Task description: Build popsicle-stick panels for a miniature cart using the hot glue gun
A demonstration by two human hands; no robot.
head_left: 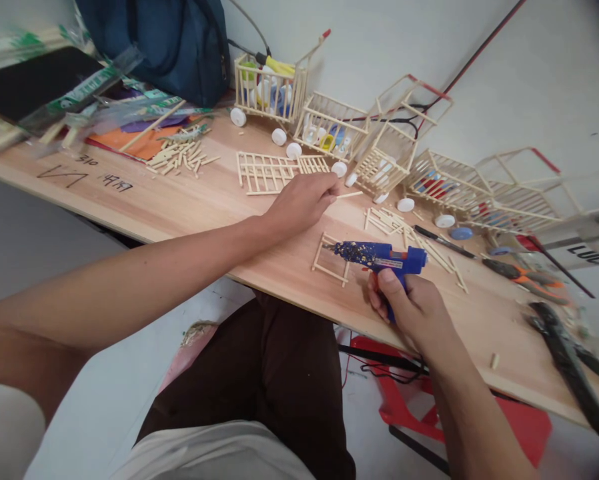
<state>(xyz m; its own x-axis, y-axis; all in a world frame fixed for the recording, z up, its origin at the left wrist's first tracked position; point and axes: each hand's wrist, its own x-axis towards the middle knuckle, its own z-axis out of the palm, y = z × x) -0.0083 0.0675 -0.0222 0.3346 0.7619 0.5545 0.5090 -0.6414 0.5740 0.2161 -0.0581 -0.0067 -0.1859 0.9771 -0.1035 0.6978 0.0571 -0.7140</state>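
Note:
My right hand [404,300] grips a blue hot glue gun [364,253] by its handle, with the nozzle pointing left. Under the nozzle, a small rectangular frame of wooden sticks [329,272] lies flat on the table; whether the tip touches it I cannot tell. My left hand [304,200] is closed, pinching one end of a thin wooden stick [349,195] that points to the right. Just behind that hand rest flat stick grids [264,173], partly covered by it.
Miniature stick carts [269,93] with white wheels line the wall. Cut sticks [184,155] lie at the left and more loose sticks [387,222] behind the glue gun. A black pen [444,240], orange-handled pliers [524,272] and a black tool [564,360] occupy the right side. A blue bag [164,53] stands at the back.

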